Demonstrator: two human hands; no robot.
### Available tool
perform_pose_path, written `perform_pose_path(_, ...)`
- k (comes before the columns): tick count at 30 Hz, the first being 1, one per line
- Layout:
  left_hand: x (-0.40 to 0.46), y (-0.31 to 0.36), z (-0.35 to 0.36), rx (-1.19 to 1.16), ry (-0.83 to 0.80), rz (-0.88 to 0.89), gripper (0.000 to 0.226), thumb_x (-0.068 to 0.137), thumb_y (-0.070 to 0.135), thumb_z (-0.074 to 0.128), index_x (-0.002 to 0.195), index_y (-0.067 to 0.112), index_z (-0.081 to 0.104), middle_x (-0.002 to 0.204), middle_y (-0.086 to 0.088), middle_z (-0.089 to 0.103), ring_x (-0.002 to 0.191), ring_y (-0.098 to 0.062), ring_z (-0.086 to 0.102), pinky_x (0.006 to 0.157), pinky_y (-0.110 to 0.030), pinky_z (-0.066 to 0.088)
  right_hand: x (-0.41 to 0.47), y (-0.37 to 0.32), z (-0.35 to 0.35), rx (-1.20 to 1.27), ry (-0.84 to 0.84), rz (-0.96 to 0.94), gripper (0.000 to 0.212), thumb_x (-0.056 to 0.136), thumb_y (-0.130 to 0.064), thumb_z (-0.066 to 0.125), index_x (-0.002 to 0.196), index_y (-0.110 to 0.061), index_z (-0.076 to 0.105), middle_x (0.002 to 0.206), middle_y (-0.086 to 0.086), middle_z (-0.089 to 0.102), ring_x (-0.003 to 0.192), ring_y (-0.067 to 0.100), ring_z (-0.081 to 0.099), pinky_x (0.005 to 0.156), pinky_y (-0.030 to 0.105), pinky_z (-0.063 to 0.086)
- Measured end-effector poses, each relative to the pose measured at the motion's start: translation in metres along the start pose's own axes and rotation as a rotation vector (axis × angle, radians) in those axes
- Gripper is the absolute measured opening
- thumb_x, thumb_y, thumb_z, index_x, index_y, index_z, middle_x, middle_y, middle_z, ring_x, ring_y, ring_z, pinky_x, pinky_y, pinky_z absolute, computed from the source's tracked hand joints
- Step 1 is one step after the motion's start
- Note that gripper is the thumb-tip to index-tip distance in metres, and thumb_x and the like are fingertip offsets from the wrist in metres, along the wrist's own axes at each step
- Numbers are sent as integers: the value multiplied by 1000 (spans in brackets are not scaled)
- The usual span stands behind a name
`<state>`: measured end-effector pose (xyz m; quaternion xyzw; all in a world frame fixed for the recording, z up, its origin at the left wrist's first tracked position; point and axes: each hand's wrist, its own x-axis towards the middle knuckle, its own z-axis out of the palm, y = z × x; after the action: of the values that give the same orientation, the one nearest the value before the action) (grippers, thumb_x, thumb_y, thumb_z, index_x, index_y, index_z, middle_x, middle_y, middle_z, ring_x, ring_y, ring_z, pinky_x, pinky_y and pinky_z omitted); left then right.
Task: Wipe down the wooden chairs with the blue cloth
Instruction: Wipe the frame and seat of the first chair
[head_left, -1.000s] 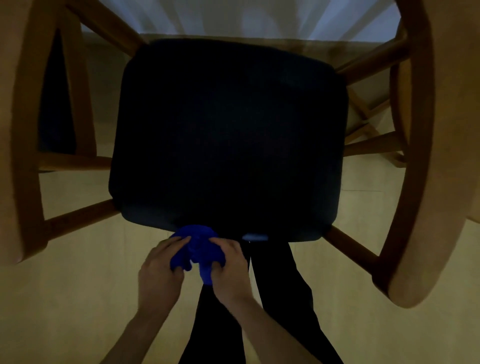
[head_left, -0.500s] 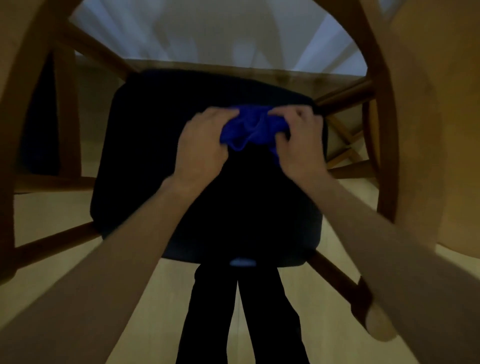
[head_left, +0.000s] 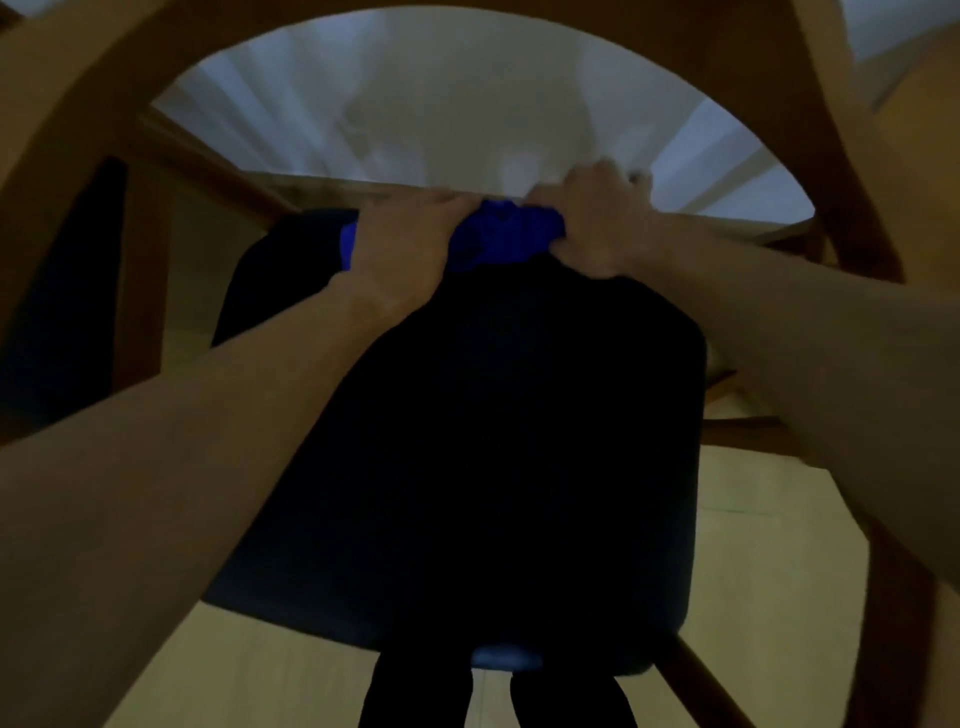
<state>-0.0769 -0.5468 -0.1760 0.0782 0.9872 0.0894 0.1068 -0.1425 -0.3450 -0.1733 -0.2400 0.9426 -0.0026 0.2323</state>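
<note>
The blue cloth (head_left: 501, 236) lies bunched at the far edge of the dark seat cushion (head_left: 493, 441) of a wooden chair (head_left: 810, 119). My left hand (head_left: 400, 249) grips the cloth's left part, and a bit of blue shows past its outer side. My right hand (head_left: 597, 223) grips the right part, fingers curled over it. Both arms stretch out across the seat. The chair's curved wooden back rail arches over the top of the view. The fingertips are hidden against the cloth and the seat's far edge.
A pale curtain (head_left: 467, 104) hangs beyond the chair. Wooden rungs and legs (head_left: 696, 670) stick out around the seat. Light wood floor (head_left: 769, 571) lies below, and my dark trouser legs (head_left: 415, 696) stand at the seat's near edge.
Both hands have carried the cloth from the seat's near edge across the cushion to its far edge. The view has tipped forward under the back rail.
</note>
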Motion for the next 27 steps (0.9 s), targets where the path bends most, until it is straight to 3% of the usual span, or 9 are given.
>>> perform_pose_path(1,-5,1,6,3,-15,-3,55,90,11,49,142,27,43,142,-6,50,125,-32,49,99,-50,40,-2,5,8,96,-88,-58,42,95,-21,49,137,-30,44,121,15,45,113,37,46,94,41,38)
perform_pose_path(3,-16,8,11,14,16,-22,55,87,10,52,139,29,47,142,-3,50,126,-30,47,96,-52,35,-12,12,16,291,-79,-123,40,95,-10,49,134,-21,50,123,19,44,109,34,48,91,33,39)
perform_pose_path(6,-31,26,10,-23,-5,-20,51,89,10,51,136,29,49,141,0,50,127,-32,43,93,-54,36,-27,14,17,268,25,-210,48,84,1,52,126,-20,56,127,13,51,109,30,48,94,40,39)
perform_pose_path(9,-50,45,9,-36,-68,-26,52,89,11,52,138,28,47,147,1,43,129,-31,39,90,-53,40,-46,6,12,190,37,-160,41,84,-7,53,120,-27,56,128,2,50,105,25,40,88,50,44)
perform_pose_path(14,-98,79,21,-103,-172,38,51,91,20,40,141,27,42,152,2,36,130,-28,32,90,-47,40,-104,-13,27,-1,40,-18,32,86,-20,59,117,-28,55,128,0,45,115,27,37,81,46,45)
perform_pose_path(18,-141,96,35,-137,-266,108,48,94,20,48,142,29,42,155,4,31,134,-27,29,92,-42,35,-164,-33,50,8,-90,123,35,88,-23,59,121,-31,49,130,0,39,120,26,34,87,46,46)
perform_pose_path(21,-159,97,32,-170,-283,198,45,93,20,54,137,27,50,151,3,40,131,-28,39,88,-41,36,-190,-42,56,57,-219,138,38,89,-27,60,124,-34,47,131,-1,39,120,26,34,83,40,49)
perform_pose_path(23,-153,88,24,-135,-271,255,47,95,19,48,140,28,46,151,4,39,129,-26,41,89,-40,35,-188,-39,44,94,-253,129,40,88,-27,59,125,-36,47,129,-1,42,119,25,36,81,37,48)
perform_pose_path(27,-98,57,-12,-42,-41,191,60,86,22,22,136,24,54,143,-1,51,117,-30,52,83,-41,38,-148,-22,5,95,52,101,49,80,-24,64,125,-33,47,126,4,49,113,30,45,86,46,45)
